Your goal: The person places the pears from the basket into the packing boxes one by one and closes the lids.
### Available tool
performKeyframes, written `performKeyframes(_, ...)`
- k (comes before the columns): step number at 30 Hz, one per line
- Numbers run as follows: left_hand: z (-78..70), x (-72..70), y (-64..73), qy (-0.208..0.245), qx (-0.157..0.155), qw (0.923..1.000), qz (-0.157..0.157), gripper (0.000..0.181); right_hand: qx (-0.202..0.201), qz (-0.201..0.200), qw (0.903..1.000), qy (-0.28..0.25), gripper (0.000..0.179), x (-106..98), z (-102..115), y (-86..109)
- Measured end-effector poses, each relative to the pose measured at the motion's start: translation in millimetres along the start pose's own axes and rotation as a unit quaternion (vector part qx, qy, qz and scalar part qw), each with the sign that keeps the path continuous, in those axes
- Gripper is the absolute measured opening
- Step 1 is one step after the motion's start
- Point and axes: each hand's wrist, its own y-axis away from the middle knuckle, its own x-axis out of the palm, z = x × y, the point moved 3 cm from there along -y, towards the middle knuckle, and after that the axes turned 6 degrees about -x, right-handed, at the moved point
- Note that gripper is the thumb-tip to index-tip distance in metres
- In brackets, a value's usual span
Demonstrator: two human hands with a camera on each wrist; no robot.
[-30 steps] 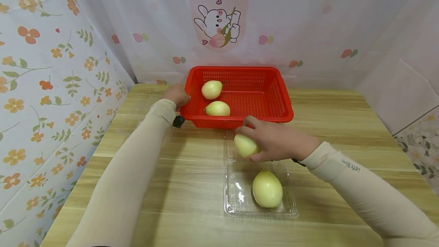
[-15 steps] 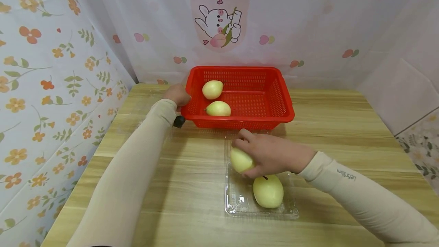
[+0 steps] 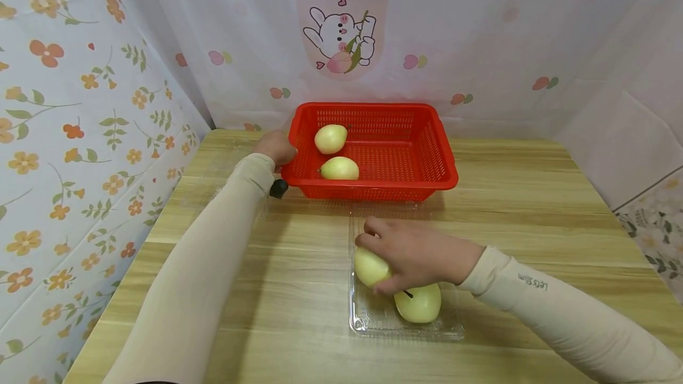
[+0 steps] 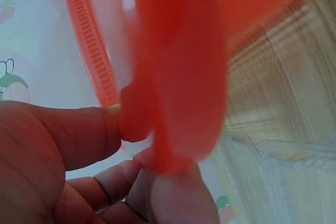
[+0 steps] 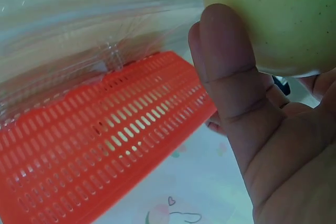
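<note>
My left hand (image 3: pixel 275 147) grips the left rim of a red plastic basket (image 3: pixel 373 185); the left wrist view shows thumb and fingers around that rim (image 4: pixel 184 93). Two pale yellow pears (image 3: pixel 331 138) lie in the basket's left half. In my right hand (image 3: pixel 413 250) is another pale yellow pear (image 3: pixel 370 266), held over the left side of a clear plastic clamshell box (image 3: pixel 368 328). One more pear (image 3: pixel 418 304) sits in the box's right side, partly hidden under the hand. The right wrist view shows the held pear (image 5: pixel 283 24) against my fingers.
The box's clear lid (image 3: pixel 356 218) lies folded back toward the basket. More clear plastic (image 3: pixel 213 176) lies on the wooden table (image 3: pixel 299 319) by my left forearm. A patterned curtain (image 3: pixel 240 28) hangs behind the basket and another stands along the left.
My right hand has carried its pear toward me, from near the basket's front edge to over the box. My left hand has stayed on the basket rim.
</note>
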Motion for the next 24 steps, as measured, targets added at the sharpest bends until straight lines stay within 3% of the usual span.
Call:
performKeyframes(13,-0.4,0.2,-0.1,0.003,0.001,1.0,0.004,0.022,0.007,0.04,0.999,-0.018,0.069,11.4,9.3,-0.6)
performKeyframes(24,-0.8,0.6,-1.1,-0.015,0.012,0.9998,-0.003,0.018,0.015,0.059,0.998,0.016,0.065,18.5,14.6,-4.1)
